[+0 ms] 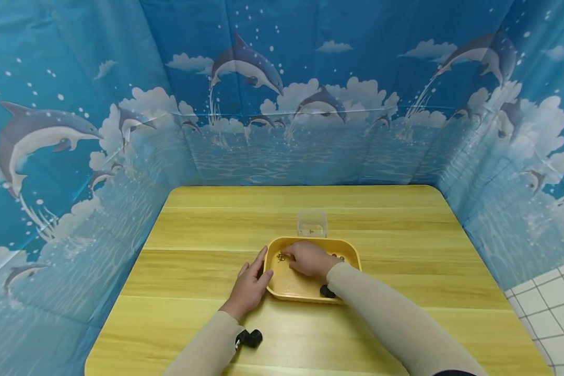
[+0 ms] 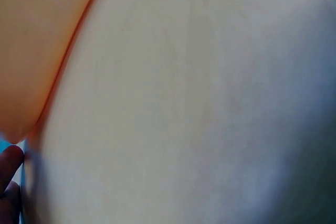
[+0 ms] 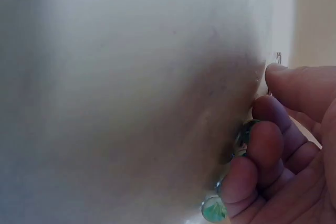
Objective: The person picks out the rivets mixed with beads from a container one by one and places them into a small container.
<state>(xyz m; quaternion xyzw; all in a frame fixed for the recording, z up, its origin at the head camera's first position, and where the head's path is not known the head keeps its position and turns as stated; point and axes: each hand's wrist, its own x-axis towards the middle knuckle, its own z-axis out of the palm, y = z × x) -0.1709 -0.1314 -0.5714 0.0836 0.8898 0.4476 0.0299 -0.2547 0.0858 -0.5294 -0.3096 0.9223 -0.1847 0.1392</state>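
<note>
My left hand [image 1: 248, 287] rests at the left side of a yellow tray [image 1: 305, 300], its fingers extended along the rim. The right hand [image 1: 310, 258] reaches down inside the tray with bent fingers. Its fingertips are beside a small cluster of gold-coloured metal pieces [image 1: 281, 257]. In the right wrist view a thin metal piece [image 3: 279, 57] shows just past the thumb tip; I cannot tell whether thumb and forefinger pinch one. Glass marbles [image 3: 214, 209] lie by the curled lower fingers, partly hidden by them.
Behind the tray stands a clear plastic box [image 1: 312, 219] with a few tiny pieces in it. Black wrist cameras sit on the left wrist [image 1: 250, 338] and at the right one, low in the tray. A dolphin-print curtain [image 1: 310, 151] surrounds the wooden table [image 1: 188, 219].
</note>
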